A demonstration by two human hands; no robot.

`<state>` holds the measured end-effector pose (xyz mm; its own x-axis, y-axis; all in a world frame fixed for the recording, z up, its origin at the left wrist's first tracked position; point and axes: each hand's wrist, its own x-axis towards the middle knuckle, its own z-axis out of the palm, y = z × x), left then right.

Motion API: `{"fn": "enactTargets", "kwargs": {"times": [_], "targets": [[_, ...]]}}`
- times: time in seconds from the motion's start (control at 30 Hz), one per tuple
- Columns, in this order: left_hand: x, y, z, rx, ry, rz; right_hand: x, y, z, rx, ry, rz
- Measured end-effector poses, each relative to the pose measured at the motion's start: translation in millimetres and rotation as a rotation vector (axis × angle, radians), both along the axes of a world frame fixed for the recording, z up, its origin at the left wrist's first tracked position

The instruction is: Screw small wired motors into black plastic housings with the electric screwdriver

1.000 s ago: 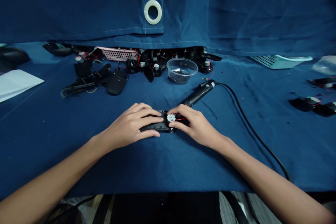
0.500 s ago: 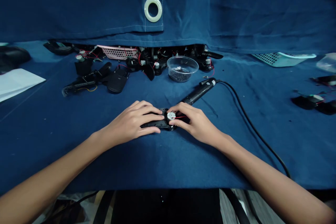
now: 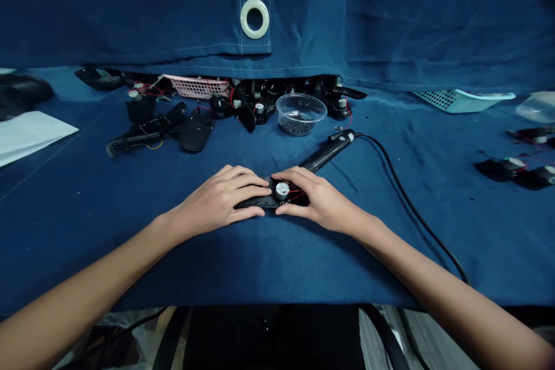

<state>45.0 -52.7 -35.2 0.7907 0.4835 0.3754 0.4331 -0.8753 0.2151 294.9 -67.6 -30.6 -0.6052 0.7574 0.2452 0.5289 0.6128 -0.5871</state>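
Two hands | left hand (image 3: 221, 195), right hand (image 3: 323, 199) | fingers clasping black housing (image 3: 255, 202) | motor (image 3: 282, 189) partly hidden

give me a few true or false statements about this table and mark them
1. The left hand and right hand are both on a black plastic part. True.
2. The right hand grips the corded black tool. False: the tool lies on the blue cloth beyond that hand.
3. The clear plastic bowl holds small dark pieces. True.
4. The white paper sheet lies at the far right. False: it lies at the far left of the cloth.
5. Red wires show beside a round white disc. True.
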Motion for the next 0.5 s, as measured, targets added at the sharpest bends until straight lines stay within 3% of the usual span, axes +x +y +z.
{"fn": "enactTargets", "kwargs": {"times": [0.2, 0.5], "targets": [[-2, -9, -0.1, 0.089, 0.044, -0.022, -1, 1, 0.6, 0.005, -0.007, 0.000], [-4, -12, 2.0, 0.027, 0.069, -0.034, 2, 6, -1.2, -0.040, 0.021, -0.003]]}}
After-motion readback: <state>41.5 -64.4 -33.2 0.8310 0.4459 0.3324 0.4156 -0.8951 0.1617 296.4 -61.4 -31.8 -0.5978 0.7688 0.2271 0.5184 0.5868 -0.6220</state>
